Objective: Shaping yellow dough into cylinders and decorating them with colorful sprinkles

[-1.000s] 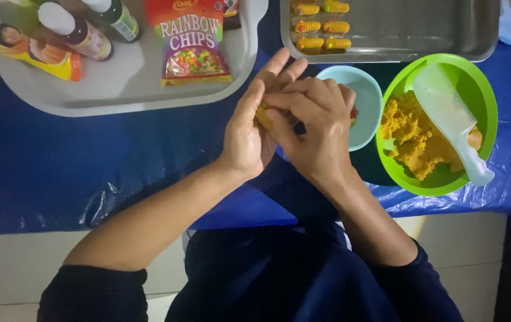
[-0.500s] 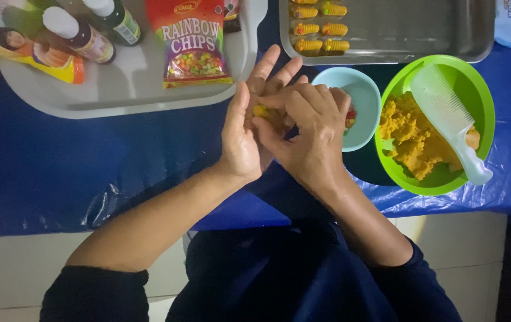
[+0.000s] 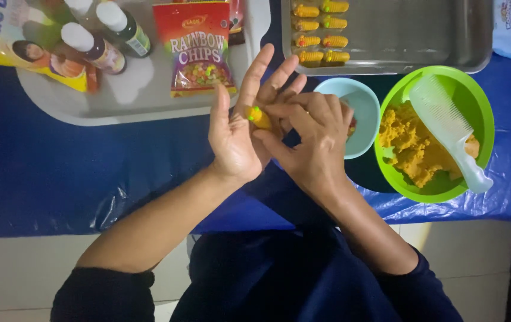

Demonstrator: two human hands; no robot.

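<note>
Your left hand (image 3: 237, 137) lies palm-up with fingers spread, cradling a small yellow-orange dough piece with a green bit on it (image 3: 259, 117). Your right hand (image 3: 312, 143) curls over it, fingertips pinching that piece, so both hands meet above the blue plastic-covered tabletop (image 3: 58, 173). Just beyond your right hand sits a small pale-blue bowl (image 3: 359, 101), and beside it a round green bowl (image 3: 440, 185) of orange dough with a white plastic comb (image 3: 449, 128). Farther off lie a grey tray (image 3: 142, 101) with a colourful snack packet (image 3: 199, 50), and a metal baking tray (image 3: 410, 42) holding shaped yellow pieces (image 3: 321, 33).
</note>
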